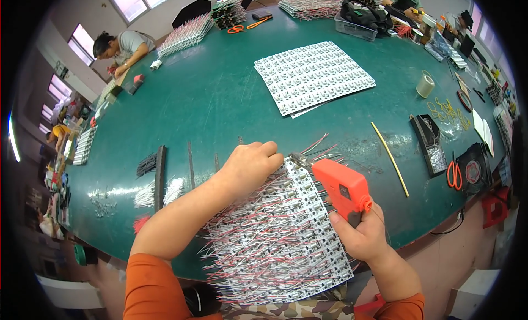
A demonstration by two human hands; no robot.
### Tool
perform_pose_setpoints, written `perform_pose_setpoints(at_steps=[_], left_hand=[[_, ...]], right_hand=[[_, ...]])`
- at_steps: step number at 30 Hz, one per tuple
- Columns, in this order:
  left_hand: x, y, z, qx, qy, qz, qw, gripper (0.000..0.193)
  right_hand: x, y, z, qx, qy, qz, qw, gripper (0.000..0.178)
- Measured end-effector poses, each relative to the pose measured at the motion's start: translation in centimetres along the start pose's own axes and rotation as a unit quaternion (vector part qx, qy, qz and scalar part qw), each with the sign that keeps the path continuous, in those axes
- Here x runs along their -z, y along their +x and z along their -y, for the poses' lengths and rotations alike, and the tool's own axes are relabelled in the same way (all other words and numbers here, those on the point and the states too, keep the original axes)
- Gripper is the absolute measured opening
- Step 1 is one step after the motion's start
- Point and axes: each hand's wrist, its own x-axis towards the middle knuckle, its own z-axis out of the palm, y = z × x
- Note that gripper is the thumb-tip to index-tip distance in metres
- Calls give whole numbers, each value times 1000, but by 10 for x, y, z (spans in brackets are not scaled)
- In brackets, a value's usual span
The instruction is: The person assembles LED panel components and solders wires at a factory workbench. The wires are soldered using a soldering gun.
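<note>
A white panel of circuit boards (317, 210) lies before me, slanting off the table's near edge over my lap. Rows of thin red and white wires (253, 232) cover most of it. My right hand (360, 232) grips an orange-red soldering gun (342, 185) whose metal tip points to the panel's far right corner. At that far edge, close to the tip, my left hand (254, 165) has its fingers pinched together. What those fingers hold is hidden from view. A few loose wires (324, 146) stick out beyond the corner.
Bare panels (316, 75) are stacked farther back. Right of me are a yellow stick (390, 159), a solder spool (425, 85), a black box (429, 144), orange scissors (454, 175) and a fan (474, 168). Dark strips and white wire bundles (144, 194) lie left. A person (126, 47) works across the table.
</note>
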Motion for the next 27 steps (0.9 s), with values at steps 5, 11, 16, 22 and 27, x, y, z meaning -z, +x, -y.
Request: perform_pose_setpoints(at_steps=[5, 11, 16, 22, 27], left_hand=[[-3, -1, 1, 1, -11, -12, 1000, 21], [-1, -2, 2, -4, -16, -10, 1000, 22], [-1, 0, 2, -6, -14, -3, 1000, 23], [2, 1, 1, -6, -11, 0, 1000, 21], [3, 2, 1, -7, -3, 9, 1000, 21]], right_hand=[[-1, 1, 1, -7, -4, 6, 1000, 38], [-2, 2, -1, -19, -5, 14, 1000, 39], [-3, 1, 1, -19, -6, 12, 1000, 36], [1, 3, 7, -34, -25, 31, 999, 34], [-1, 0, 4, -50, 19, 1, 999, 35]])
